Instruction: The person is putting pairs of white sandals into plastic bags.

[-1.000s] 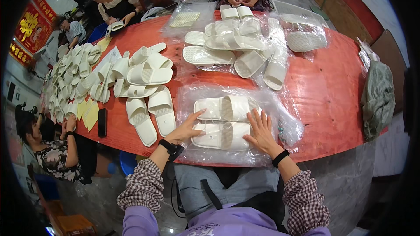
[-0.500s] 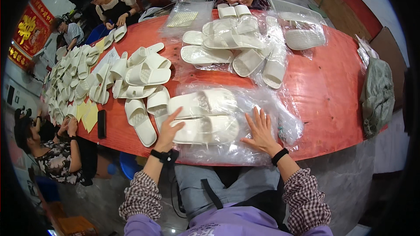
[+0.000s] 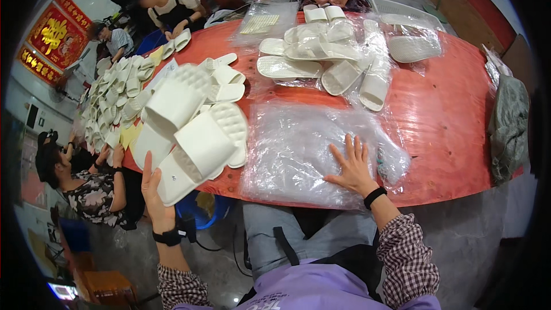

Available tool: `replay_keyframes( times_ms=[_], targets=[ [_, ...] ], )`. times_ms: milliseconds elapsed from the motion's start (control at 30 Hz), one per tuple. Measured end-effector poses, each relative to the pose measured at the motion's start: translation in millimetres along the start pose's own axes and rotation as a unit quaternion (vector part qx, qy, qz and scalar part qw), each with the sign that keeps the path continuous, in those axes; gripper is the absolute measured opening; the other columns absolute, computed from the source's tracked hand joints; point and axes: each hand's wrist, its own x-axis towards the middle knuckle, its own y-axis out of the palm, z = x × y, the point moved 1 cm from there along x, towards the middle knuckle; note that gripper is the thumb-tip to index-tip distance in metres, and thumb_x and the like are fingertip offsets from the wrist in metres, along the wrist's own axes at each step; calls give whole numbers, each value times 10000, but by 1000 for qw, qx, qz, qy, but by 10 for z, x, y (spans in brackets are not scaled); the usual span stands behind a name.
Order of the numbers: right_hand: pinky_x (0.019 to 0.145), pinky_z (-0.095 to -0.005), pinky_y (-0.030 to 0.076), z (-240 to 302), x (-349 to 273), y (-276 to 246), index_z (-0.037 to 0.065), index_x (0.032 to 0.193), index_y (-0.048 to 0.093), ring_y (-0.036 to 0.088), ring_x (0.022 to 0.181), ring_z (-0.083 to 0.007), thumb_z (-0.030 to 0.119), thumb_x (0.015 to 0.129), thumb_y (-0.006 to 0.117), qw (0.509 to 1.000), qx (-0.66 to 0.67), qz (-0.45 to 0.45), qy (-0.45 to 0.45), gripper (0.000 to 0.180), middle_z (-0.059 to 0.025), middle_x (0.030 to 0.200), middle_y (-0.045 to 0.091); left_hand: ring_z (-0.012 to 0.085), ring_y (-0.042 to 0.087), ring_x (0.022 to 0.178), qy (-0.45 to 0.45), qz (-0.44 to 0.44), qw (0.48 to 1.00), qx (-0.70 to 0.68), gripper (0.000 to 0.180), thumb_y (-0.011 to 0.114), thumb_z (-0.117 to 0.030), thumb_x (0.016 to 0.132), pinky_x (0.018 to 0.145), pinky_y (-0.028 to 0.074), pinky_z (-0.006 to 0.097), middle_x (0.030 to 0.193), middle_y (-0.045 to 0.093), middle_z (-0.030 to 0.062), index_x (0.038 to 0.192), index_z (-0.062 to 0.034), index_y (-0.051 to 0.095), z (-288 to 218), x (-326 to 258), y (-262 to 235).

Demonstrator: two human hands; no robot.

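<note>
In my left hand [image 3: 158, 195] is a pair of off-white slide slippers [image 3: 201, 149], raised off the table and tilted, close to the camera. Some of that hand's fingers are hidden behind the soles, while others reach up along the side. Spread flat, my right hand [image 3: 353, 169] presses on a stack of clear plastic bags [image 3: 287, 143] at the table's near edge. Behind the raised pair lie more loose slippers [image 3: 227, 83], partly covered by it. Beyond the stack, several slippers in clear bags [image 3: 304, 57] lie in a pile.
A large heap of slippers [image 3: 117, 95] covers the left of the red table [image 3: 442, 120]. Co-workers [image 3: 94, 186] sit at the left and far sides. A dark grey bag [image 3: 508, 129] sits at the right edge. Below the table at left is a blue bin [image 3: 209, 212].
The pair of slippers lying on the bag stack has been lifted and carried left by my left hand. My right hand stays spread on the bags. The view has shifted slightly.
</note>
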Motion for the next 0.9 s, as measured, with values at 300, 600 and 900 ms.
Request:
replay_keyframes(
  times_ms=[300,600,900],
  targets=[
    [1113,-652,42,-335,96,630,213,1467,390,72,1422,-513,677,721,642,906,422,44,-19,914,-276,1551,151,123,584,1079,-203,16,972,-121,493,555,4,921,925,485,263,1305,566,84,1403,-72,482,755,-1235,1700],
    [1111,-656,39,23,32,81,144,1374,509,57,1425,-506,661,731,631,1000,9,-18,-16,833,-270,1550,155,166,496,1186,-189,-52,978,-73,520,554,-11,928,1013,402,298,1331,487,119,1427,-39,408,2471,-1327,1324],
    [1132,-564,180,-269,12,-120,62,1281,562,213,1404,-472,294,792,674,998,63,-10,-26,552,-264,1529,230,169,603,815,-193,248,872,375,551,614,-97,887,734,479,296,936,637,107,1407,-49,437,2000,-1176,1148]
  ],
)
